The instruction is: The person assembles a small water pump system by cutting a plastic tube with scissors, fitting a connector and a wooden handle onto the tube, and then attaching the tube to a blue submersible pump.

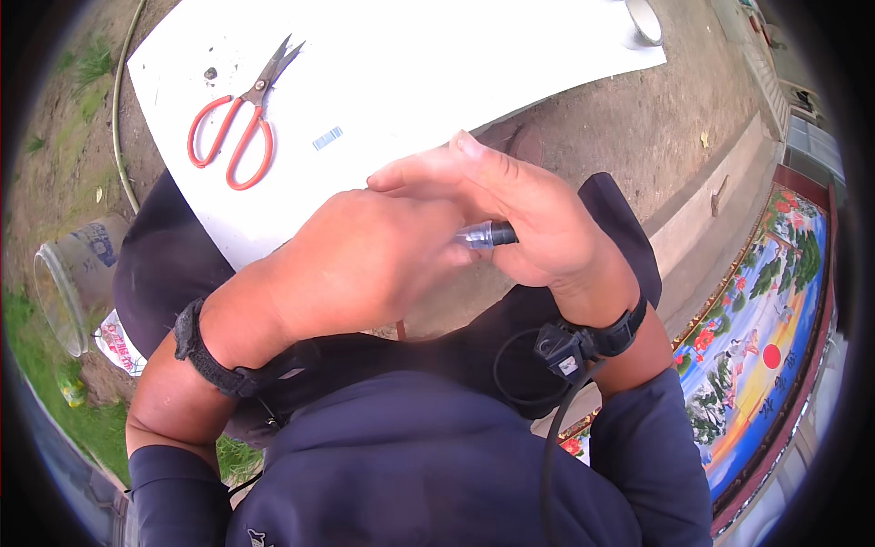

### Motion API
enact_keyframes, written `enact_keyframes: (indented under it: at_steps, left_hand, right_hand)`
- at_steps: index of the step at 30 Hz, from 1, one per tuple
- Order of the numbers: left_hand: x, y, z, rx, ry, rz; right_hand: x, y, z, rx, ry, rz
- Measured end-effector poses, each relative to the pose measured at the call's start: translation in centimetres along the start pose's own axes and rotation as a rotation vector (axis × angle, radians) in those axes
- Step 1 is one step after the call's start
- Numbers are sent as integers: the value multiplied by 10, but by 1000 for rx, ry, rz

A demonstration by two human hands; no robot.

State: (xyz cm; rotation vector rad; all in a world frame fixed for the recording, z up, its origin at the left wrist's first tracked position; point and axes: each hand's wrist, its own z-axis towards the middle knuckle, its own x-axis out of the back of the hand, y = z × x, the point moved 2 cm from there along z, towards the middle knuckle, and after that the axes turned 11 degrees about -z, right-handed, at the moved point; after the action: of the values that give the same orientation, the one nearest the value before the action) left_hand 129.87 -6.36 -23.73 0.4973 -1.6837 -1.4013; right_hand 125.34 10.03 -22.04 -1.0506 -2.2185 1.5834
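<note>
My left hand (378,251) is curled, knuckles up, around a pen-like tube (486,235). Only the tube's clear section and black end show; the rest is hidden in the hand. That black end points at the palm of my right hand (538,210), seemingly against it. My right hand is cupped with its thumb stretched out, its fingers reaching behind the left hand and partly hidden. Beyond the hands lies a white sheet-covered surface (401,82). On it rest scissors (260,87) with red handles, blades partly apart, and a small pale-blue striped label (327,138).
A white roll (644,23) stands at the sheet's far right. Dark crumbs (211,73) lie near the scissors. To the left are a clear plastic tub (64,287) and a hose (118,118) on the ground. A colourful painted panel (756,346) is at the right.
</note>
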Motion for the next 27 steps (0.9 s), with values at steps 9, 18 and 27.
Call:
enact_keyframes:
  at_steps: [9, 18, 27]
  left_hand:
    - [-5, 0, -1, -34, 1, -20]
    - [-9, -2, -5, 81, -22, 0]
    - [-7, 2, -1, 89, 15, 80]
  right_hand:
    - [-12, 8, -1, -105, -13, 150]
    - [-14, 21, 5, -101, 42, 256]
    - [-16, 18, 6, -87, 137, 154]
